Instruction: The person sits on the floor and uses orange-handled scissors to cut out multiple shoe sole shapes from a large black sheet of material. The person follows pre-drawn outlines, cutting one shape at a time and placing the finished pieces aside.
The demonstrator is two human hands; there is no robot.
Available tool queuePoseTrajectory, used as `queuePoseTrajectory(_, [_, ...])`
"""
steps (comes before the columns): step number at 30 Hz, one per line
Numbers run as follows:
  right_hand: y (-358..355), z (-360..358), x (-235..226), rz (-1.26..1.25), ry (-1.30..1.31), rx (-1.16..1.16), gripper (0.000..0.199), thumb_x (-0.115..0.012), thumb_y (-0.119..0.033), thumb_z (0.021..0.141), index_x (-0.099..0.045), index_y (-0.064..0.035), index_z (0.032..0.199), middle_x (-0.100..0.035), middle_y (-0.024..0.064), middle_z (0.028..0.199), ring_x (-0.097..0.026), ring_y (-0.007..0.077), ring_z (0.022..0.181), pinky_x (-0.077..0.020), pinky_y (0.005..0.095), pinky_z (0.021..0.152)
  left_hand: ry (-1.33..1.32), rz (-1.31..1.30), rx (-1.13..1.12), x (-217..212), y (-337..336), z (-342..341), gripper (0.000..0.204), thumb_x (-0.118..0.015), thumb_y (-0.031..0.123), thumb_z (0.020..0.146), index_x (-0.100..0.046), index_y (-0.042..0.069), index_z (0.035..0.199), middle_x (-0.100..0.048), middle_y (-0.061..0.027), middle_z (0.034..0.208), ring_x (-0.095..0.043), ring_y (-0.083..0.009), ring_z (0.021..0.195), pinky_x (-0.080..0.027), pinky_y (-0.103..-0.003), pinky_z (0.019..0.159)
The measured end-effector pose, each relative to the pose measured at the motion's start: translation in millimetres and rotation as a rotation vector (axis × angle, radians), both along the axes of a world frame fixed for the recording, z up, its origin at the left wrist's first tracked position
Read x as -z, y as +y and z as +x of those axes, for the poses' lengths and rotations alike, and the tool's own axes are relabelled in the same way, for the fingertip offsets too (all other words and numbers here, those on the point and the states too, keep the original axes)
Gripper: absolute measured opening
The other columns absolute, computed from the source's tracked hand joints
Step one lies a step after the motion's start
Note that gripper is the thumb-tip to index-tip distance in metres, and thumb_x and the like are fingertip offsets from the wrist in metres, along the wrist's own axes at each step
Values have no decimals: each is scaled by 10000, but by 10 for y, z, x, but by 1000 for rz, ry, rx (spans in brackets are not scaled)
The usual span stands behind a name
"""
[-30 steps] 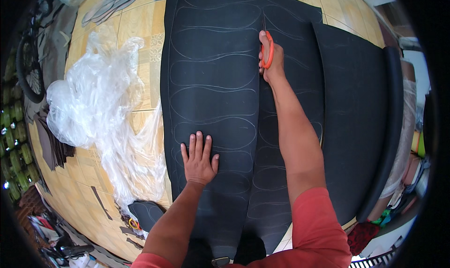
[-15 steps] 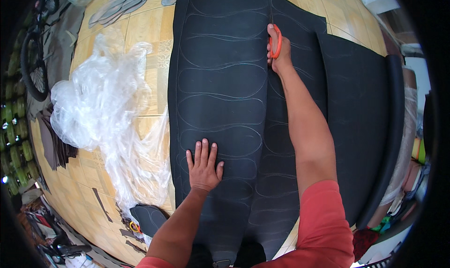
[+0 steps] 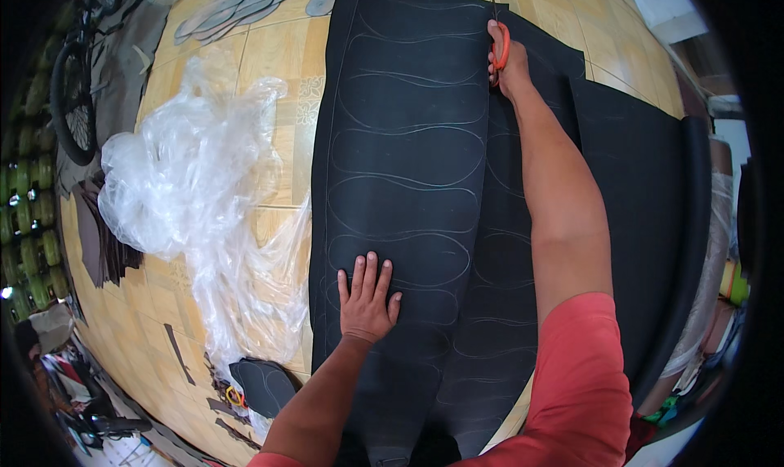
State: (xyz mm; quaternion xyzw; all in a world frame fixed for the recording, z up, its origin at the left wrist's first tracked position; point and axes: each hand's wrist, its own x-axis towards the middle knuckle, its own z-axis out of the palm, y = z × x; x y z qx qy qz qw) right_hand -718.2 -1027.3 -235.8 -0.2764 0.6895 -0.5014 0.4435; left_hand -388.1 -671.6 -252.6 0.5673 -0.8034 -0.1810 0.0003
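While a long black foam sheet is lying on the tiled floor, its long axis running from near to far away from the person, both bare hands are working on it at opposite ends.

Seen from the head camera, the right hand is reaching out at full arm's length to the far end of the sheet, fingers closed through the orange handles of a pair of scissors. The blades are pointing away from the person, in line with the sheet's length, and sitting on the seam where the left strip is meeting a second black layer to its right. How far apart the blades are standing cannot be made out.

The left hand is resting flat and empty, fingers spread wide and pointing far, pressing on the near part of the sheet among chalked sole outlines. It is the nearer hand by a wide margin; the scissors are lying well apart from it, far and to the right.

A heap of clear plastic film is sprawling on the floor just left of the sheet. Cut grey sole shapes are lying at the far left, and a bicycle wheel is showing at the left edge.
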Motion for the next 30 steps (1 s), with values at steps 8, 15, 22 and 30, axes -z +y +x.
queuePoseTrajectory(8, [147,-79,-196,-101,-41,-77,510,-557,-559,908,-533,-54,838,-447,-2,575,-448,105,444,-377,267,396,12,-10,-2,-31,-15,-9,611,-510,356,917,-376,127,1467,-242,-142,1567,-188,-309,1463,-87,-567,1162])
queuePoseTrajectory(15, [1634,92,-495,-93,767,-143,446,-695,-447,860,-562,-26,921,-593,134,729,-621,278,709,-472,377,653,-35,-10,-17,-80,-24,-8,602,-485,394,925,-383,155,1468,-246,-115,1571,-188,-281,1466,-104,-558,1166])
queuePoseTrajectory(22, [5252,728,-14,113,915,-247,501,-784,-184,728,-502,23,1087,-519,209,1011,-512,417,929,-416,485,808,21,-76,-7,-62,-17,-57,598,-515,336,910,-395,100,1445,-259,-154,1556,-187,-316,1462,-84,-562,1166])
queuePoseTrajectory(30, [7248,1333,188,378,1182,-200,493,-706,-342,779,-540,-6,1099,-508,191,1085,-476,401,1049,-353,525,888,-4,-174,19,-53,48,-121,649,-538,356,891,-367,87,1456,-253,-155,1559,-182,-322,1463,-88,-540,1169])
